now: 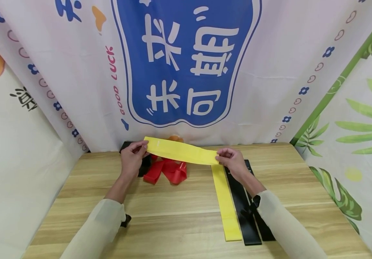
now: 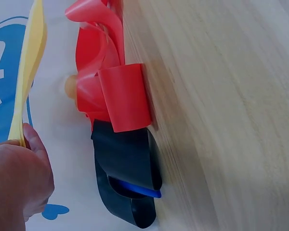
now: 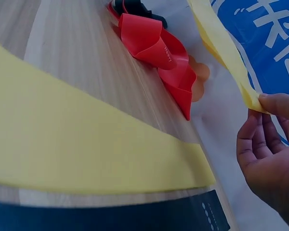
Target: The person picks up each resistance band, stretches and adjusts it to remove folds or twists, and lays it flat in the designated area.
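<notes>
A yellow resistance band is stretched out flat between both hands above the back of the table. My left hand pinches its left end, and my right hand pinches the other. In the right wrist view the thumb and forefinger of the right hand meet on the band's edge. Beneath the left part of it lie crumpled red bands and a looped black band, with a bit of blue inside the loop. Another yellow band lies flat below the right hand.
Beside the flat yellow band lie a black band and a second black band, partly under the right forearm. The wooden table meets a printed cloth hanging at its back edge.
</notes>
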Demonstrator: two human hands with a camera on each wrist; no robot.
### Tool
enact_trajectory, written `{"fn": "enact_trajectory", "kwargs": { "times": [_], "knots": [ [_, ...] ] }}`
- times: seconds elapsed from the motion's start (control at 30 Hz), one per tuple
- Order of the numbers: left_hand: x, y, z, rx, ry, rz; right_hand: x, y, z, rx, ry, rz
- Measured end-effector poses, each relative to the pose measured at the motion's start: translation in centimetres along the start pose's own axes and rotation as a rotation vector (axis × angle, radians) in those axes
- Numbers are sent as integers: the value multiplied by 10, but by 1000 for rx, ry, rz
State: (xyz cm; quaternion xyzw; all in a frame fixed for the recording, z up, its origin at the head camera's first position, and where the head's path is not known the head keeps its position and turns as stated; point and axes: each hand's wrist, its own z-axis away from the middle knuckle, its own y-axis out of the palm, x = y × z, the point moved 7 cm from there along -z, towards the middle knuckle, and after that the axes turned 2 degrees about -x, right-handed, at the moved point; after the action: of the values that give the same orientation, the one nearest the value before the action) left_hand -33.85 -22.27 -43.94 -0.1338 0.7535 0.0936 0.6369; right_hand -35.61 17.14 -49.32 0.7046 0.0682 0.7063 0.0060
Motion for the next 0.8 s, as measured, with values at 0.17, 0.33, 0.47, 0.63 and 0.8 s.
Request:
{"fn": "enact_trajectory", "kwargs": {
  "times": [0.17, 0.33, 0.47, 0.63, 0.8],
  "knots": [
    [-1, 2, -2, -8, -13, -18, -1, -3, 4, 72, -29, 24],
    [-1, 4, -6, -10, -15, -25, 2, 0, 12, 165, -59, 97],
    [-3, 7, -7, -5, -20, -34, 5, 3, 19, 228, -76, 168],
    [-5, 12, -9, 8, -39, -38, 5, 5, 26, 274, -65, 261],
    [-5, 16, -11, 17, -77, -42, 3, 7, 32, 319, -20, 329]
  ]
}}
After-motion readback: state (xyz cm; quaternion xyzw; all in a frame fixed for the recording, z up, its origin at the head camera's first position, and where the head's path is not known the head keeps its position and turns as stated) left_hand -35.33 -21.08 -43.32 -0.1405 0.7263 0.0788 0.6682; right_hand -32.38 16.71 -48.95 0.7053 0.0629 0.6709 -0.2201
